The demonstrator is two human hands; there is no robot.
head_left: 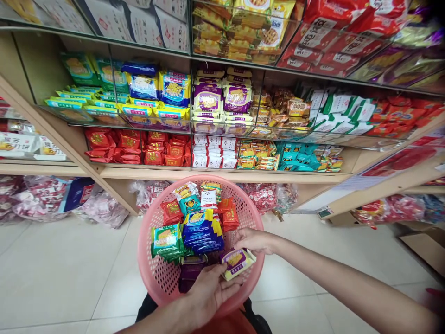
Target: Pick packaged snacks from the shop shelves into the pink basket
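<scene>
A purple and pale-yellow biscuit packet (238, 264) is tilted over the right part of a pink perforated plastic basket (148, 273). My left hand (210, 290) grips its left end, thumb on top and fingers beneath. At the packet's upper edge, my right hand (253, 241) has its fingers curled onto it. Left of it in the basket lie blue-and-yellow biscuit packets (201, 232), green packets (167, 241) and dark purple packets (191, 273), the last partly covered by my left hand. Red packets (229, 218) and a teal packet (189, 203) lie farther back.
Ahead stands a wooden shelf (222, 175) with glass dividers and rows of packaged snacks. Purple biscuit packets (238, 95) stand on its middle tier. Bagged goods (260, 197) lie beneath it. A cardboard box (424, 253) sits on the tiled floor (69, 278) at right.
</scene>
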